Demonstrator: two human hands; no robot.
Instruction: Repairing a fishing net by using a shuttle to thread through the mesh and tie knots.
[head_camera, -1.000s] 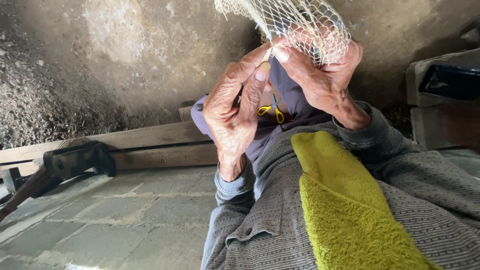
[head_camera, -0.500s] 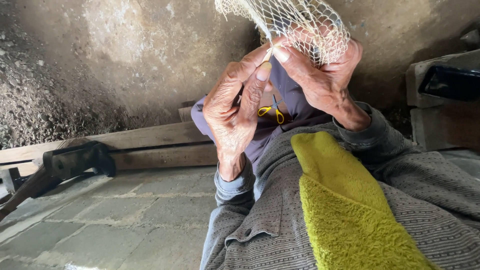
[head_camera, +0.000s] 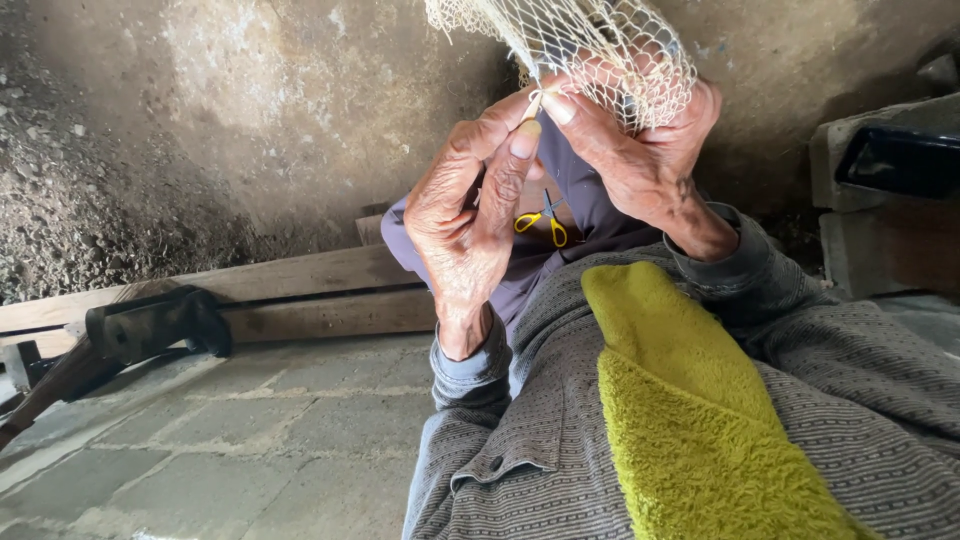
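Hardly anything has shifted since a second ago: both hands stay raised in front of the person, the fingers only creeping along the same patch of mesh. The left hand (head_camera: 468, 215) is curled nearly closed, thumb and forefinger pinched on a small pale sliver, seemingly a netting needle (head_camera: 535, 103) or a strand end; I cannot tell which. The right hand (head_camera: 640, 150) is wrapped in the cream net (head_camera: 590, 45), its fingers bent shut through the meshes, gripping and bunching the netting so it stays taut. That net hangs down from above the top edge of the view and drapes over the right hand, touching both sets of fingertips where they meet.

Judging by this, a knot or mesh is being tied or mended, with the pinch point right where the two hands join. Whatever follows would call for steady tension from the right hand and a fine, exact pull from the left, since the strand is thin and the meshes small.

Small yellow-handled scissors (head_camera: 541, 220) lie on the purple cloth of the lap just behind the left hand, untouched. A yellow-green towel (head_camera: 680, 400) lies over the grey striped garment. Wooden planks (head_camera: 300, 290) run along the foot of the rough wall, above the paved floor (head_camera: 230, 440).
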